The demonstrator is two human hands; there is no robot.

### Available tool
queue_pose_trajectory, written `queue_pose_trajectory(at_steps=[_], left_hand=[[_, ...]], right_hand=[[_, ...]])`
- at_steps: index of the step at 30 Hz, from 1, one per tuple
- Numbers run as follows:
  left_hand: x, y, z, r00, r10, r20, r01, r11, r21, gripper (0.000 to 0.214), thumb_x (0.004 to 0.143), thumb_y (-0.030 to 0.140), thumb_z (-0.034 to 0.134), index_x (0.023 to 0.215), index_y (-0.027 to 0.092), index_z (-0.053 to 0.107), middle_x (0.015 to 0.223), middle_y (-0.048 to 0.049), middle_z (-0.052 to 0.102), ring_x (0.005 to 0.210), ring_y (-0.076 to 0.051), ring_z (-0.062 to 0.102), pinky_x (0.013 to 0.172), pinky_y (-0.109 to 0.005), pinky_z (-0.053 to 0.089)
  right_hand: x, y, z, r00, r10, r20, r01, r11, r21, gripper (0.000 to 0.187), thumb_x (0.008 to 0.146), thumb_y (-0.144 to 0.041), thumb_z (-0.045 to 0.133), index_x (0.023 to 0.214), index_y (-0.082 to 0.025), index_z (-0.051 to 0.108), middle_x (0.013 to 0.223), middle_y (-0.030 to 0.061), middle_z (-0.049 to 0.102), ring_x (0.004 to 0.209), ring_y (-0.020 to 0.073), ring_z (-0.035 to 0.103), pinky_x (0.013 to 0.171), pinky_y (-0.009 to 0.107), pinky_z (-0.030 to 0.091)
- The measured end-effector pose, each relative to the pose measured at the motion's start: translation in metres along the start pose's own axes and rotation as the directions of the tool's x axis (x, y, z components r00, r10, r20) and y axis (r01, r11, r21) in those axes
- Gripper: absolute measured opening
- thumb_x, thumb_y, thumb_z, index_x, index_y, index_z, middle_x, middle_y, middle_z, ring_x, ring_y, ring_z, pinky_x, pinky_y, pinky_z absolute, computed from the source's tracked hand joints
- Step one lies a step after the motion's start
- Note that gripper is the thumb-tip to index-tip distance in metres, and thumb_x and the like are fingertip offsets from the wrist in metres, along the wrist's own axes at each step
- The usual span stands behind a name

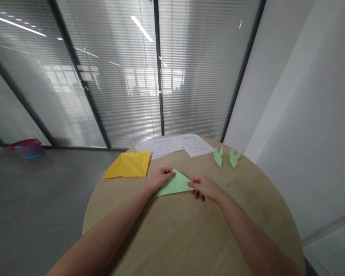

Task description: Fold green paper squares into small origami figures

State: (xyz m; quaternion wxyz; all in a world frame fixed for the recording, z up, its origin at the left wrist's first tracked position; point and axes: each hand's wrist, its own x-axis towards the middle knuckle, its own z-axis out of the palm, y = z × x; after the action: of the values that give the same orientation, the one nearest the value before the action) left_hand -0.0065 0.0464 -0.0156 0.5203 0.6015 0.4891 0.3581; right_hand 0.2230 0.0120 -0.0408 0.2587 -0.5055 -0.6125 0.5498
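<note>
A light green sheet of paper (pixel 174 184), folded into a triangle, is between my two hands over the round table. My left hand (pixel 161 178) grips its upper left edge, near the top point, with the fingers closed. At its right corner, my right hand (pixel 202 187) pinches the paper between thumb and fingers. The triangle's long edge faces me. Its lower left corner lies partly behind my left wrist.
On the wooden table (pixel 172 237), a creased yellow paper (pixel 129 165) lies at the left. Printed sheets (pixel 195 145) lie at the back. Two folded green paper figures (pixel 218 156) are at the back right. A pinkish basket (pixel 27 148) stands on the floor.
</note>
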Motion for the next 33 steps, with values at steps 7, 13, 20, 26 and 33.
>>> queue_pose_trajectory(at_steps=[7,13,20,26,33], left_hand=[[-0.002,0.004,-0.001,0.999,0.037,-0.019,-0.036,0.998,0.058,0.037,0.064,0.048,0.070,0.077,0.014,0.066,0.061,0.0030,0.056,0.054,-0.011,0.044,0.051,-0.023,0.032],[0.002,-0.001,-0.005,0.998,0.059,-0.012,-0.057,0.995,0.077,0.036,0.065,0.048,0.070,0.078,0.015,0.066,0.061,0.0030,0.056,0.054,-0.011,0.045,0.051,-0.023,0.031],[0.005,0.000,-0.008,0.995,0.095,0.028,-0.097,0.992,0.085,0.039,0.064,0.051,0.070,0.077,0.015,0.065,0.060,0.0025,0.057,0.052,-0.012,0.046,0.050,-0.023,0.030],[0.002,-0.001,-0.009,0.996,0.080,0.026,-0.082,0.995,0.057,0.036,0.063,0.050,0.070,0.073,0.016,0.063,0.056,0.0034,0.054,0.050,-0.012,0.044,0.049,-0.024,0.029],[0.005,-0.005,-0.006,0.994,0.107,0.038,-0.110,0.991,0.071,0.031,0.067,0.045,0.068,0.071,0.015,0.063,0.057,0.0036,0.053,0.051,-0.010,0.043,0.049,-0.023,0.029]], right_hand=[[0.000,-0.003,0.001,0.999,-0.035,0.002,0.035,0.999,-0.042,0.025,0.086,-0.040,0.059,0.084,-0.016,0.056,0.063,0.0001,0.063,0.039,0.0065,0.050,0.033,0.015,0.032],[-0.002,-0.002,-0.001,0.987,-0.160,0.011,0.160,0.987,0.007,0.026,0.083,-0.031,0.061,0.105,-0.016,0.060,0.071,0.0005,0.063,0.051,0.0071,0.056,0.039,0.014,0.036],[-0.004,-0.006,0.010,0.980,-0.137,-0.142,0.138,0.990,-0.002,0.025,0.089,-0.030,0.053,0.106,-0.014,0.061,0.079,0.0048,0.066,0.056,0.0080,0.058,0.039,0.013,0.034],[-0.004,-0.008,0.013,0.974,-0.154,-0.167,0.139,0.985,-0.097,0.028,0.090,-0.040,0.051,0.092,-0.014,0.061,0.081,0.0065,0.068,0.054,0.0080,0.058,0.038,0.014,0.032],[-0.004,-0.001,0.010,0.975,-0.172,-0.141,0.154,0.980,-0.129,0.030,0.089,-0.044,0.052,0.090,-0.016,0.060,0.071,0.0020,0.063,0.049,0.0074,0.053,0.037,0.015,0.032]])
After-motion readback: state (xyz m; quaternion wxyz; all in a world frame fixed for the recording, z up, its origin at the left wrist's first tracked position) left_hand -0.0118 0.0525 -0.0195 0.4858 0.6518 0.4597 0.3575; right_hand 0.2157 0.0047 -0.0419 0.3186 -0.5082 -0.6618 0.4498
